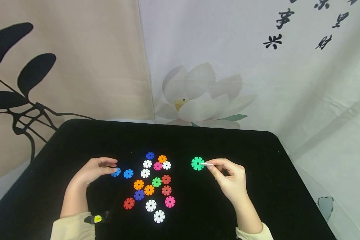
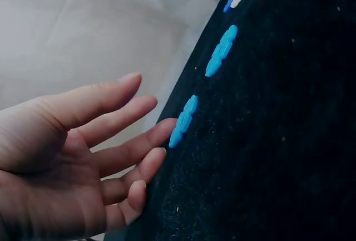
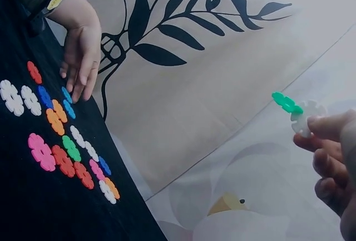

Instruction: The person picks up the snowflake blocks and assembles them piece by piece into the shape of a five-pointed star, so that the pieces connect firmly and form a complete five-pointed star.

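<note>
Between thumb and fingers, the right hand (image 1: 229,178) pinches a white notched disc (image 3: 303,119), seen edge-on in the head view. A green disc (image 1: 197,163) is joined to its edge, and both are held up off the table. At the left, the left hand (image 1: 91,171) rests with relaxed, slightly bent fingers beside a light blue disc (image 1: 116,172). In the left wrist view a fingertip lies at the edge of that blue disc (image 2: 183,121), and the palm holds nothing. A second light blue disc (image 1: 128,173) lies just to its right.
Between the hands, several loose discs lie on the black table (image 1: 210,213), among them a white one (image 1: 159,216), a red one (image 1: 129,203), an orange one (image 1: 149,190) and a pink one (image 1: 169,201). A printed curtain (image 1: 108,66) hangs behind the table's far edge.
</note>
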`<state>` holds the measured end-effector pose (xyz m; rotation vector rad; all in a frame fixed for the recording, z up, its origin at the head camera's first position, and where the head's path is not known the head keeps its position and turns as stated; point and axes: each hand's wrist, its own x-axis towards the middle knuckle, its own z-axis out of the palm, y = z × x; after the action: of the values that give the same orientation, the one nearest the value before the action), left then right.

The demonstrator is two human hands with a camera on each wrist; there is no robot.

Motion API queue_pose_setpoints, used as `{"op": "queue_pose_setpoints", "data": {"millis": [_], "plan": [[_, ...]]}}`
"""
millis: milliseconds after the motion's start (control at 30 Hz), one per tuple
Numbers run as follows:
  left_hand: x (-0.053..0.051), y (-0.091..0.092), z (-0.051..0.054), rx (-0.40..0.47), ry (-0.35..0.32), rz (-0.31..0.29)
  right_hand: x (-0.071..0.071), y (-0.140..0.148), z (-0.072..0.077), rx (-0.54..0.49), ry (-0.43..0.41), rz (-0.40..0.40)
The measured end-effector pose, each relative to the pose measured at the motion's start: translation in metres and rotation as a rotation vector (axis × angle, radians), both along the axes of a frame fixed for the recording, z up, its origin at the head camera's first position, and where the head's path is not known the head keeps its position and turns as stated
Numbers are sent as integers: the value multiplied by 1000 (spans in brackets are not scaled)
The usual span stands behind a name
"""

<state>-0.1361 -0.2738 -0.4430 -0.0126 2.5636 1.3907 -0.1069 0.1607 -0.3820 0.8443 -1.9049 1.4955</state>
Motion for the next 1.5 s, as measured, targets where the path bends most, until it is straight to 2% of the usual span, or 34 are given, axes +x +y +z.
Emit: {"op": "queue_pose_setpoints", "data": {"millis": [200,367,533,1000,1200,1367,1500], "plan": [[0,-1,-5,-90,-2,-45,-1,2,-1,-12,6,-1],[-1,1,-8,-157,22,-35,0,3,-2,-23,-14,-5],[-2,5,-9,-186,46,-20,0,2,0,-43,-20,-2],[-2,5,-5,-202,38,6,2,1,1,-66,-86,-37],[-2,1,-6,-168,9,24,3,0,2,-75,-95,-68],[-2,0,-6,-158,4,36,6,-1,1,-83,-176,-117],[-3,3,-5,-157,21,60,9,-3,6,-104,-248,-110]]}}
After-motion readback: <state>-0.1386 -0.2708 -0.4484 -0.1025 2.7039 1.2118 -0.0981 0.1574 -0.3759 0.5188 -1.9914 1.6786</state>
